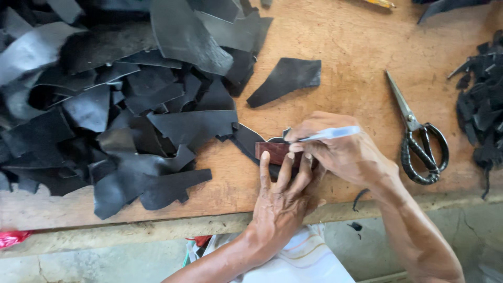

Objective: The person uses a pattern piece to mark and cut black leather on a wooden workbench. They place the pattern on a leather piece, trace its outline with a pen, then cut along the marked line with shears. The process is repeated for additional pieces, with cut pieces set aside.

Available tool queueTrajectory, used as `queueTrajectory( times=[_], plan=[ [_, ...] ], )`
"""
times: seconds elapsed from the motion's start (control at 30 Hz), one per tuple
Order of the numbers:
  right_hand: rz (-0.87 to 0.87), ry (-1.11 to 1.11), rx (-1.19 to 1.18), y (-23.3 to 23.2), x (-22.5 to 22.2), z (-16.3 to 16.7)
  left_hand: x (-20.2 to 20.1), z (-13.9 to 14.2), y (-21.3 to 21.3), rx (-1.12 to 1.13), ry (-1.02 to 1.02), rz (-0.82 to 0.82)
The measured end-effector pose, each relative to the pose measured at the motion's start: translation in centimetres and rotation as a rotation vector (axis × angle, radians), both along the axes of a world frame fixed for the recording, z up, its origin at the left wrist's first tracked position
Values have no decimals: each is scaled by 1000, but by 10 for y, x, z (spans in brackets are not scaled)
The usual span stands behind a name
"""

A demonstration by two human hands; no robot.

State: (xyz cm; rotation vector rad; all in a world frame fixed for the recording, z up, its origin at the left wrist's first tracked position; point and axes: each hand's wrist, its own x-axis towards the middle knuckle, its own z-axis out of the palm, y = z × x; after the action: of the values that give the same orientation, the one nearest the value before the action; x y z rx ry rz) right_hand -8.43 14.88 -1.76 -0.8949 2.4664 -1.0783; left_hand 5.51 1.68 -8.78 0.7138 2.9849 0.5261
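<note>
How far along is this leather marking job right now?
Looks done: cut black strips lie right of the scissors. In hand: the left hand presses a reddish-brown block onto a black piece while the right hand holds a pen along it. Left: a big heap of black pieces waits.

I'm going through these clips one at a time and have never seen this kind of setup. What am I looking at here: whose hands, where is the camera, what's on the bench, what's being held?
There is one picture, taken by a camera worn on a person's head and looking down at their own bare hands; no machine is involved. The left hand presses a small reddish-brown block flat onto a black leather piece at the edge of the wooden workbench. The right hand holds a slim silver-white pen, its tip by the block's upper edge. To the left lies a big heap of black leather offcuts, with one separate dark piece above the hands. To the right lie black-handled scissors and a smaller pile of black scraps.
</note>
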Motion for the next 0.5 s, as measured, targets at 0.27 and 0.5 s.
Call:
queueTrajectory(
  times=[0.27,0.5],
  plan=[
    [-72,-15,43,21,6,-5,-3,6,9,14,-52,9],
    [-66,-15,22,40,7,1,-2,1,15,24,1,35]
  ],
)
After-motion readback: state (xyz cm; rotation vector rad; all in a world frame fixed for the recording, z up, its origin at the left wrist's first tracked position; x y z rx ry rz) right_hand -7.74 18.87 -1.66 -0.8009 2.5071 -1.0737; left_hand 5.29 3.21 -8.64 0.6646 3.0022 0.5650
